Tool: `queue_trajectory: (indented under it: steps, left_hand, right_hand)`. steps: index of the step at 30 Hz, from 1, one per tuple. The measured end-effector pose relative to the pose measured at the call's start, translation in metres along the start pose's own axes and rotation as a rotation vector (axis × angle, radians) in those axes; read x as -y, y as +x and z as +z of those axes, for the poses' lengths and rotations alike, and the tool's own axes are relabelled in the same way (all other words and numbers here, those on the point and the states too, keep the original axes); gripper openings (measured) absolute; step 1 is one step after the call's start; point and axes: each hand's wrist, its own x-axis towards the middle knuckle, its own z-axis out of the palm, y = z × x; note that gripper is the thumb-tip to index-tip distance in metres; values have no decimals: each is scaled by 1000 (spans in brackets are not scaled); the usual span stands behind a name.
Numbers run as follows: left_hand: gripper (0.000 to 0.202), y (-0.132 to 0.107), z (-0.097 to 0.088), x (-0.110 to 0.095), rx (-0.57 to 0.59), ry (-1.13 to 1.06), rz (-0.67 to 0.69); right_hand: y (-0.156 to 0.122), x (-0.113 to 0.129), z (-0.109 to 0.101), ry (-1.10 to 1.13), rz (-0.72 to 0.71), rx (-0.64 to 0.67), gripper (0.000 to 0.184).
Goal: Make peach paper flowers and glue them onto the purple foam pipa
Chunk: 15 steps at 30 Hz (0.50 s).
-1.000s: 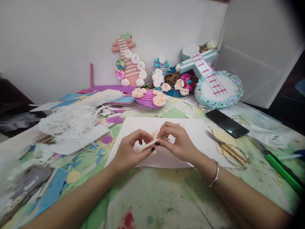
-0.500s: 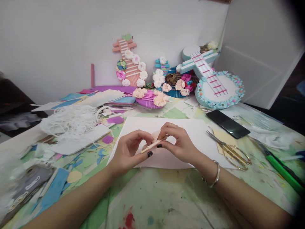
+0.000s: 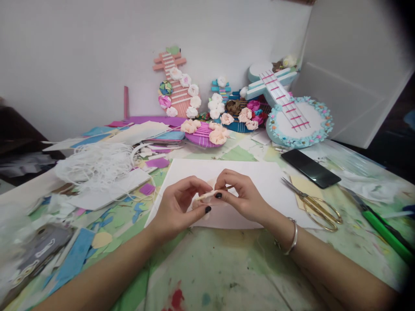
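Observation:
Above a white sheet (image 3: 262, 177), a thin wooden stick (image 3: 208, 196) with pale peach paper (image 3: 196, 204) around it is held between both hands. My left hand (image 3: 177, 203) pinches the paper and the stick from the left, its thumb below and its fingers curled over the top. My right hand (image 3: 244, 194) grips the stick's other end between thumb and bent fingers. The fingers partly hide the paper, and its exact shape is unclear.
Gold-handled scissors (image 3: 319, 211) and a black phone (image 3: 310, 167) lie right, beside a green-handled cutter (image 3: 385, 233). White string (image 3: 97, 168) is heaped left near a grey phone case (image 3: 42, 250). Flower-decorated craft instruments, including a light-blue one (image 3: 298, 121), stand behind.
The stick has turned slightly between my fingers, and more peach paper shows around its left end and below it. Both hands stay nearly in place.

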Motion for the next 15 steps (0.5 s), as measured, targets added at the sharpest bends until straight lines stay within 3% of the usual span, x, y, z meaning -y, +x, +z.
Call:
queue_trajectory:
  steps: [15]
  left_hand:
    - [28,-4,0,8,-83,-122,-134]
  right_hand:
    - [0,6,8,70,149,-74,17]
